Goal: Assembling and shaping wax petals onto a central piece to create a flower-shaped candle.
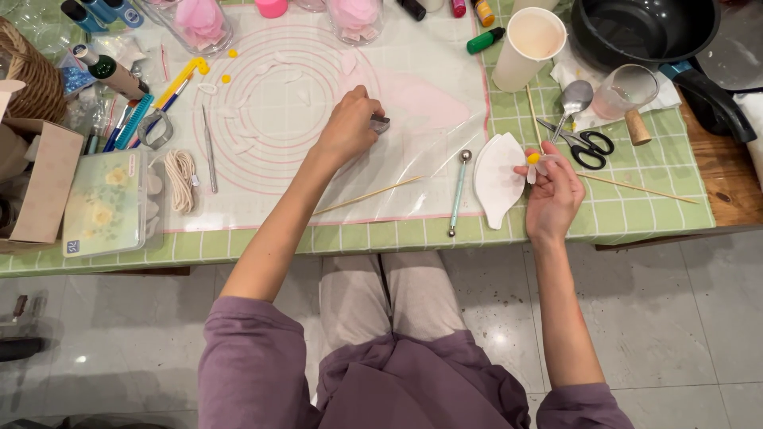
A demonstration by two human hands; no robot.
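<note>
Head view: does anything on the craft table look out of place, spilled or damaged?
Nothing spilled or broken. The only oddity: scissors and a spoon lie crossed over each other on the tissue beside the paper cup.

The person wears a loose, muted purple top with short sleeves that end above the elbows, the cloth bunching in soft folds at each shoulder. The hem of the top lies gathered and creased across the lap. Below it are light beige trousers, pale and plain, with a dark seam line between the two legs. Both forearms are bare from the sleeve ends down. The left hand (pixel 347 127) and the right hand (pixel 551 195) carry no gloves, and no watch or bracelet shows at either wrist.
</note>
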